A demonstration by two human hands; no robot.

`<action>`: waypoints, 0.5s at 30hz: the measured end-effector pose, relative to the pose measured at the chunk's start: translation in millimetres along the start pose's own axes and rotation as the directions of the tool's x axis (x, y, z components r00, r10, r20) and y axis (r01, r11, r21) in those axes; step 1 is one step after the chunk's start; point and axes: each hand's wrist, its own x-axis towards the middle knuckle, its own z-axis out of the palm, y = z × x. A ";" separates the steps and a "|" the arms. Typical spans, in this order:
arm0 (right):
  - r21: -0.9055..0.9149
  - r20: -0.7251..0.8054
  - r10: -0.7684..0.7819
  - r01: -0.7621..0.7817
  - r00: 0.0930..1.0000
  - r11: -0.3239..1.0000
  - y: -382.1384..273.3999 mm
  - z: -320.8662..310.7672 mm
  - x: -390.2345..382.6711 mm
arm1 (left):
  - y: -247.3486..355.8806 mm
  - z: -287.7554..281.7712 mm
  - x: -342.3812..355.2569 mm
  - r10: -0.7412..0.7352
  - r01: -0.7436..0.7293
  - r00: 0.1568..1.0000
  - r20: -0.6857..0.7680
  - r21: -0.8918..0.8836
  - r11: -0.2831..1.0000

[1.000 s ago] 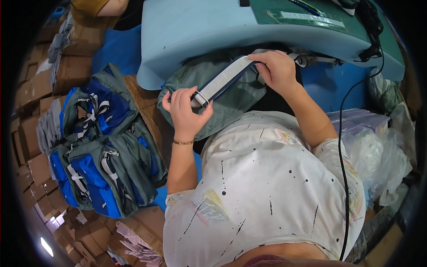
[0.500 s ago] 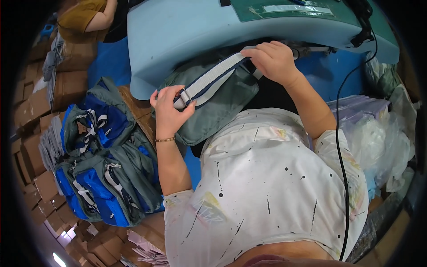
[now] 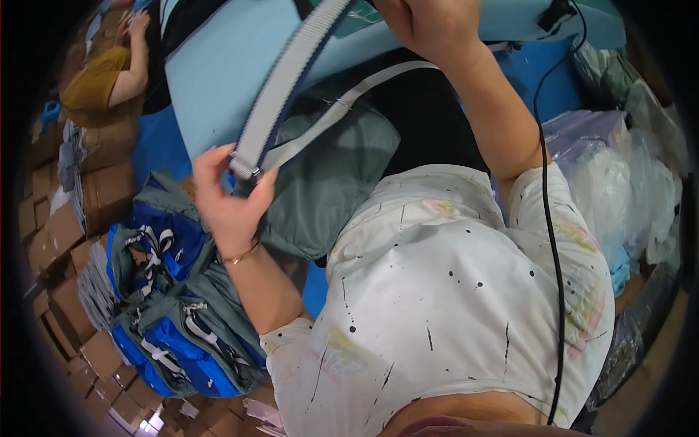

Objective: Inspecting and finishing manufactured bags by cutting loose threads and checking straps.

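Observation:
A light grey webbing strap with dark blue edging [image 3: 287,80] stretches upward between my two hands. My left hand [image 3: 231,198] pinches its lower end at a buckle, thumb and fingers closed on it. Higher up, my right hand [image 3: 437,29] is closed near the strap's upper part, at the top of the view; its fingertips are partly hidden. A narrower pale strap [image 3: 349,98] with a small slider curves from the buckle toward my right wrist. Beneath lies a grey-green fabric bag [image 3: 328,175] on my lap.
Blue and grey-green bags [image 3: 178,306] are piled at my left. A pale blue table [image 3: 218,87] stands ahead. Cardboard boxes [image 3: 109,182] fill the far left, near a person in a mustard top [image 3: 91,87]. A black cable [image 3: 550,240] hangs at my right, before clear plastic bags [image 3: 608,189].
My right hand has risen away from me, drawing the strap up longer and steeper. My left hand has shifted left and slightly down, still at the buckle. The view has turned somewhat.

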 end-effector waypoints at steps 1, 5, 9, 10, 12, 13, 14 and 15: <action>-0.039 0.035 0.047 -0.045 0.998 0.998 -9.9 -19.8 22.4 | 8.8 -4.3 6.9 0.072 -0.072 0.997 -0.011 -0.021 0.997; -0.188 0.044 -0.277 0.280 0.960 0.941 -10.4 -36.5 45.4 | -2.9 -19.5 15.7 0.083 -0.076 0.996 0.036 -0.169 0.983; -0.286 0.439 0.088 0.046 0.894 0.957 9.0 -2.3 -18.1 | -45.5 -2.1 2.6 -0.183 0.201 0.980 0.083 -0.350 0.915; -0.351 0.333 0.097 0.028 0.938 0.936 9.5 5.4 -45.8 | -48.3 0.6 -0.6 -0.237 0.246 0.969 0.069 -0.351 0.903; -0.249 0.442 0.210 -0.105 0.872 0.963 -28.0 -4.0 -56.4 | -45.4 5.4 -7.6 -0.293 0.294 0.954 0.060 -0.362 0.884; -0.167 0.470 0.223 -0.162 0.854 0.972 -55.9 -9.0 -65.3 | -34.7 12.9 -6.5 -0.295 0.298 0.954 0.055 -0.305 0.905; -0.043 0.483 0.171 -0.172 0.859 0.984 -78.6 -7.1 -81.0 | -24.7 19.5 -6.2 -0.298 0.301 0.953 0.051 -0.245 0.922; 0.068 0.749 0.260 -0.461 0.609 0.885 -104.3 -6.6 -95.6 | -17.9 25.4 -6.4 -0.256 0.260 0.966 0.046 -0.147 0.954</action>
